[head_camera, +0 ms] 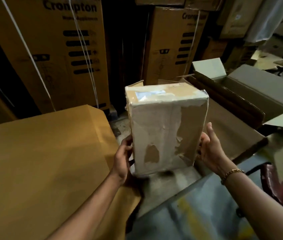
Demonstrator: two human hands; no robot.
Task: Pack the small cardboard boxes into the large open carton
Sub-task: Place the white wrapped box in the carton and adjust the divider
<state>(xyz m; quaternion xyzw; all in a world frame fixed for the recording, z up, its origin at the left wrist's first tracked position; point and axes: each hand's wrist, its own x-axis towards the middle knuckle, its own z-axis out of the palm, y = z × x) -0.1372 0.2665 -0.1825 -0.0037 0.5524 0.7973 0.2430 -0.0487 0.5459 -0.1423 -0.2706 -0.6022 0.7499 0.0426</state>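
"Crompton" on left tall carton (50, 49); likely same on right tall carton (177, 44).

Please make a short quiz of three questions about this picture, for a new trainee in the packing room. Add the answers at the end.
1. True or false: the small box is held between the left hand and the right hand.
2. Where is the large open carton? A) to the right of the small box B) to its left C) under it
3. What is worn on the right wrist?

Key:
1. True. One hand presses each side, and the box is clear of the floor.
2. A. Its raised flaps show to the right, behind the box.
3. A gold-coloured bracelet.
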